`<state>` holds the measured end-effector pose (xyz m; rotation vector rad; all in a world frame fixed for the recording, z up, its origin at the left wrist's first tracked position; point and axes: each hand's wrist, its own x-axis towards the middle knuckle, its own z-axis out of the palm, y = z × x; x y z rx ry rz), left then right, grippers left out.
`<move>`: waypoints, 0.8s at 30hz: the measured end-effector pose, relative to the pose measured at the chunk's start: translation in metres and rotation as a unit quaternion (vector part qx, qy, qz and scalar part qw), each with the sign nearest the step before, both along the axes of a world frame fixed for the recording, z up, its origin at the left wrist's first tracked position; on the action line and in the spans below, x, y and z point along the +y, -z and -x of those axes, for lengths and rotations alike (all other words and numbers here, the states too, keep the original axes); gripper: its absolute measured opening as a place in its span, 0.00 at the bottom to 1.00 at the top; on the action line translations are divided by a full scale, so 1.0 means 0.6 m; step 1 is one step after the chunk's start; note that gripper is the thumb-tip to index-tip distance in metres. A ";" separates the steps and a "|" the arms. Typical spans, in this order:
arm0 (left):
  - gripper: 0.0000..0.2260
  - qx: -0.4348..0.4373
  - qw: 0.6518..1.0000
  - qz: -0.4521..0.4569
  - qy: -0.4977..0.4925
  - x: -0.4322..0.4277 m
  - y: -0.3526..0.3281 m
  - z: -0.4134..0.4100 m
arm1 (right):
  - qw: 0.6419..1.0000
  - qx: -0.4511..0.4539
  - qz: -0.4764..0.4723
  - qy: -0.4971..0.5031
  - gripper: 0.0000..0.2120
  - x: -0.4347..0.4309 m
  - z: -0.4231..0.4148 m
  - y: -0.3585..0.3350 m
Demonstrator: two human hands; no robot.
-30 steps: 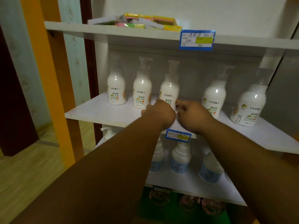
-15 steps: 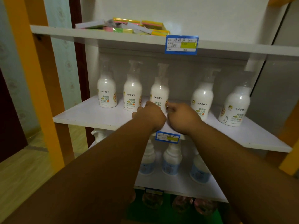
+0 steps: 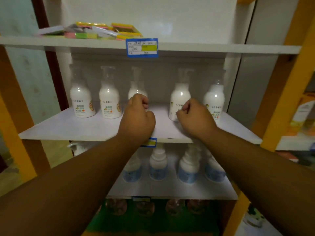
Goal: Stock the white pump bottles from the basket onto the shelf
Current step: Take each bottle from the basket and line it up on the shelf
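Five white pump bottles stand in a row at the back of the middle shelf (image 3: 71, 130). My left hand (image 3: 138, 116) is curled around the lower body of the third bottle (image 3: 137, 90), hiding its label. My right hand (image 3: 196, 118) is a closed fist against the lower right side of the fourth bottle (image 3: 179, 97), just in front of the fifth bottle (image 3: 215, 97). The first bottle (image 3: 81, 103) and second bottle (image 3: 110, 103) stand untouched to the left. The basket is out of view.
The top shelf (image 3: 204, 47) carries coloured sticky-note packs (image 3: 102, 30) and a blue price tag (image 3: 142, 47). The lower shelf (image 3: 170, 191) holds several blue-labelled bottles (image 3: 157, 167). Orange uprights (image 3: 281, 92) frame the unit on both sides.
My right hand has moved right, from the third bottle to the fourth. My left hand stays at the third bottle. The view has shifted so the shelf sits more centred.
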<state>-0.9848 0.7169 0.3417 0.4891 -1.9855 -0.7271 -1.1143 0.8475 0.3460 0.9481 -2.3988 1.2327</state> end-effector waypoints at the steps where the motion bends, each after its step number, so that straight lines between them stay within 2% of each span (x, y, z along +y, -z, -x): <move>1: 0.12 -0.007 1.000 -0.012 0.026 0.013 -0.005 0.012 | 1.000 -0.019 0.000 0.007 0.10 0.002 0.005 0.002; 5: 0.22 -0.073 0.993 -0.036 0.091 0.046 -0.016 0.054 | 0.996 -0.070 0.045 0.029 0.14 0.000 0.014 0.001; 8: 0.27 -0.150 0.982 -0.042 0.109 0.043 -0.011 0.073 | 0.992 -0.108 0.063 0.011 0.13 -0.001 0.019 0.003; 13: 0.16 -0.217 0.966 -0.068 0.120 0.035 -0.014 0.089 | 0.991 -0.113 0.069 0.003 0.11 0.001 0.024 0.004; 18: 0.22 -0.223 0.945 -0.117 0.207 0.043 -0.016 0.090 | 0.994 -0.101 0.025 -0.017 0.12 0.002 0.026 0.000; 21: 0.22 -0.228 0.945 -0.114 0.206 0.048 -0.019 0.083 | 0.994 -0.100 0.021 -0.036 0.12 0.006 0.031 0.005; 24: 0.19 -0.233 0.951 -0.107 0.175 0.051 -0.021 0.072 | 0.994 -0.092 0.002 -0.053 0.13 0.007 0.032 0.008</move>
